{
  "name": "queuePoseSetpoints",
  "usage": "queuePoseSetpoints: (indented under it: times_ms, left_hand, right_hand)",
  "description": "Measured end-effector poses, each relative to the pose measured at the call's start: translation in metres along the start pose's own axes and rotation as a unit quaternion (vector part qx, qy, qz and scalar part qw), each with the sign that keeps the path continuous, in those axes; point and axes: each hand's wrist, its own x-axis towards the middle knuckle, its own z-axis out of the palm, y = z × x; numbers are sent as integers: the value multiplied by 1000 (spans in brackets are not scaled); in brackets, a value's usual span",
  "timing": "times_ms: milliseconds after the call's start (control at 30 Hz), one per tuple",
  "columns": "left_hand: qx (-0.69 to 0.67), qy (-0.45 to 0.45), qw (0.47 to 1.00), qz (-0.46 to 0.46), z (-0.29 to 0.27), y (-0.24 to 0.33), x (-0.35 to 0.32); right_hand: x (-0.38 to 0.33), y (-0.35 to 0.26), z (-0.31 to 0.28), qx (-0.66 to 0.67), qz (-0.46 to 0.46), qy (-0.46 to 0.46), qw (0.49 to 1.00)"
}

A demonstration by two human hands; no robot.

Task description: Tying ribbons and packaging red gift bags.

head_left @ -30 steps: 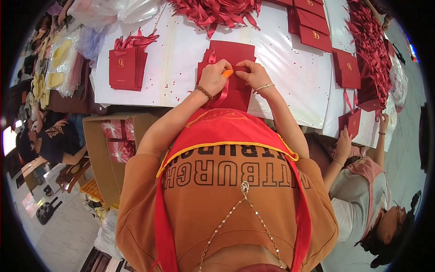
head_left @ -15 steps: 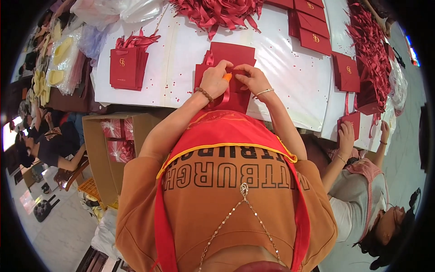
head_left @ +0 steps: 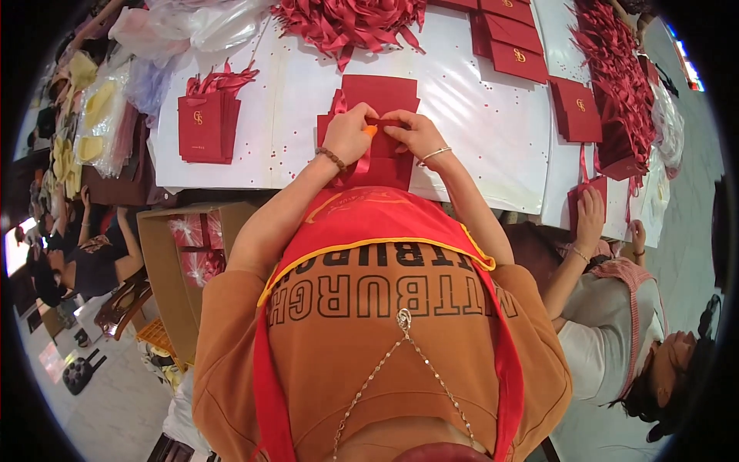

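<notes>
Several dark red paper bags point(head_left: 379, 91) lie flat in a stack in front of me at the table's near edge. Over them, my left hand point(head_left: 350, 136) is closed, with a small orange object point(head_left: 371, 131) sticking out between thumb and fingers; its kind is unclear. A loose red ribbon point(head_left: 362, 166) hangs below that hand. Close beside it, my right hand point(head_left: 419, 135) pinches a dark red ribbon at the bags, its fingertips almost meeting the left ones. The fingers partly hide the ribbon.
A pile of red ribbons point(head_left: 346, 23) lies at the far side of the white table point(head_left: 469, 115). Finished-looking red bags point(head_left: 206, 127) stand left; more bags point(head_left: 517, 61) lie right. A co-worker's hand point(head_left: 590, 215) holds a bag. A cardboard box point(head_left: 173, 285) stands left below.
The whole view has shifted slightly, so things appear a little further left. My hands stay together over the bags with only small finger movement. The co-worker still holds a red bag.
</notes>
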Motion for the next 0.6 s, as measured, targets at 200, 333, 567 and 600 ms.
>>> queuePoseSetpoints:
  times_ms: [200, 333, 567, 600]
  left_hand:
    - [122, 13, 988, 95, 10, 1, 0]
    - [52, 48, 996, 63, 8, -6, -5]
    - [-5, 53, 997, 54, 4, -13, -6]
    - [21, 62, 995, 74, 5, -14, -6]
  right_hand:
    - [2, 0, -2, 8, 27, 10, 1000]
    - [3, 1, 2, 9, 35, 24, 999]
    - [2, -1, 5, -2, 42, 46, 998]
    - [2, 0, 6, -6, 43, 45, 998]
